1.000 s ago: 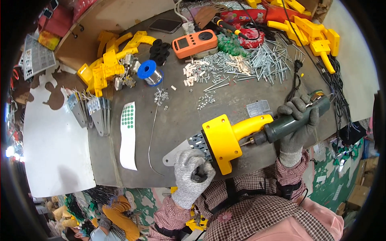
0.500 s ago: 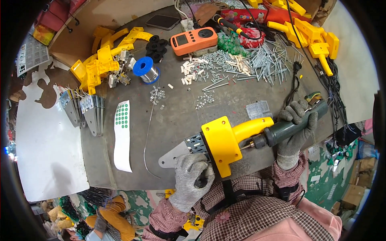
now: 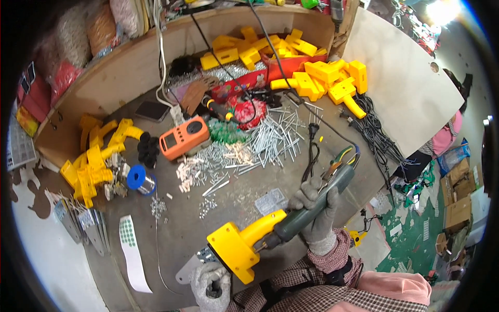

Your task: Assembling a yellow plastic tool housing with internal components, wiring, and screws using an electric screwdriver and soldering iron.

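Note:
My left hand (image 3: 210, 287), in a grey knit glove, is closed on the metal end of a yellow-housed tool (image 3: 234, 248). A grey flat plate (image 3: 188, 270) and part of a perforated metal guard stick out past those fingers. My right hand (image 3: 321, 221), gloved too, wraps round a dark green power screwdriver (image 3: 332, 196). Its chuck and bit lie close alongside the yellow handle and point at the housing; where the bit ends is hard to make out. A clear blister sheet (image 3: 270, 202) lies on the bench just beyond the handle.
Piled screws (image 3: 275, 138) and an orange meter (image 3: 184, 138) occupy the bench middle. Yellow housings (image 3: 332, 80) stand at back right, more (image 3: 91, 166) at left. A solder spool (image 3: 140, 179), sticker strip (image 3: 132, 255) and metal plates (image 3: 93, 229) lie left. Black cables (image 3: 374, 125) hang right; cords cross overhead.
The whole view has swung, so the bench's back and right side show more. Both hands, the screwdriver and the yellow-housed tool sit lower and further left in the picture, with the grips unchanged.

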`<state>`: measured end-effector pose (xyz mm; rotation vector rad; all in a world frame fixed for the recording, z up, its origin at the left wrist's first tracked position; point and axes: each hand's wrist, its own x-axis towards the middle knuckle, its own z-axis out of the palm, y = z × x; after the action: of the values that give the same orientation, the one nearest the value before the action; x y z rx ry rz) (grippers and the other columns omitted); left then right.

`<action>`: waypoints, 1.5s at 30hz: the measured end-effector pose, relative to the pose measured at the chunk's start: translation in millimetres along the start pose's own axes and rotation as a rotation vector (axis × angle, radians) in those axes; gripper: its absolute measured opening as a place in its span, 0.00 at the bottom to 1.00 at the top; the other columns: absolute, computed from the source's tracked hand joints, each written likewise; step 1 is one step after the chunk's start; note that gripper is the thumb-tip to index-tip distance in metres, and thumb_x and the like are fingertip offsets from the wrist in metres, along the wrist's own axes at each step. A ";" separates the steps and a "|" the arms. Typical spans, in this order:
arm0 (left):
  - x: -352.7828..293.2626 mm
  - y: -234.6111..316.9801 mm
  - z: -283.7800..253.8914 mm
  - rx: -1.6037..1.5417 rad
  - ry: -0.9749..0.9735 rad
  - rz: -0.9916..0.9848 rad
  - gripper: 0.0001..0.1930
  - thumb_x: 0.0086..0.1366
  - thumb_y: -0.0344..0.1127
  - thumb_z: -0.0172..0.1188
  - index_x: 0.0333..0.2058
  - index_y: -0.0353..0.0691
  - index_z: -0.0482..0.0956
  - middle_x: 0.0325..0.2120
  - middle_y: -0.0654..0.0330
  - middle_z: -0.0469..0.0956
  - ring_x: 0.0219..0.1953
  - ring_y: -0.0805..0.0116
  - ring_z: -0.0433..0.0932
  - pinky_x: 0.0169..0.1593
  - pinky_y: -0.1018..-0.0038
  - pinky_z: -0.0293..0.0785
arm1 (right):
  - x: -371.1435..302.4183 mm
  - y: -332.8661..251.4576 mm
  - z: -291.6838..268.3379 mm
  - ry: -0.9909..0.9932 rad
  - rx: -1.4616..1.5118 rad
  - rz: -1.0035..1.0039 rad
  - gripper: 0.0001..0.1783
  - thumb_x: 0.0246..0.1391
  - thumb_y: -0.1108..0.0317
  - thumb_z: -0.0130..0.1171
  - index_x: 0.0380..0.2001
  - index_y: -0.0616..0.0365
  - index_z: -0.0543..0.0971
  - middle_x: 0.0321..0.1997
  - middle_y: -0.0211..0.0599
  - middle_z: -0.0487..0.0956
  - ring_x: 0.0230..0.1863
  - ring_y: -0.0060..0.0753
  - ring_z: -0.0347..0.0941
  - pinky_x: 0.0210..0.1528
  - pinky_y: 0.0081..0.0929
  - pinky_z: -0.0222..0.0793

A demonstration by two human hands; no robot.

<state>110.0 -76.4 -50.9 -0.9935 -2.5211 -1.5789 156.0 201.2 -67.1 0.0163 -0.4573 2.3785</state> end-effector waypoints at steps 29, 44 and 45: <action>63.4 -1.4 -62.6 0.056 -0.489 -0.089 0.22 0.58 0.35 0.70 0.49 0.31 0.80 0.48 0.49 0.78 0.50 0.57 0.79 0.54 0.68 0.75 | 155.7 -157.8 -3.5 -0.084 -2.946 -0.015 0.22 0.59 0.55 0.56 0.51 0.57 0.78 0.49 0.55 0.78 0.47 0.59 0.79 0.51 0.55 0.72; -7.2 -34.5 -65.9 0.645 -0.026 -0.062 0.27 0.61 0.46 0.66 0.52 0.33 0.75 0.38 0.48 0.76 0.42 0.53 0.77 0.49 0.60 0.73 | 250.7 56.5 151.0 -1.404 -2.263 -0.120 0.13 0.53 0.70 0.59 0.44 0.53 0.79 0.35 0.46 0.83 0.40 0.52 0.81 0.43 0.44 0.75; -8.6 -38.4 -63.9 0.646 -0.042 -0.063 0.35 0.57 0.55 0.66 0.56 0.34 0.73 0.43 0.47 0.74 0.46 0.49 0.74 0.52 0.56 0.70 | 258.0 73.7 153.0 -1.627 -2.253 -0.272 0.15 0.50 0.71 0.59 0.43 0.52 0.81 0.35 0.46 0.83 0.40 0.51 0.81 0.42 0.43 0.75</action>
<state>77.1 -143.8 -53.3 -0.8569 -2.8009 -0.6486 -103.1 266.4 87.9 0.8077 -2.9257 -0.0541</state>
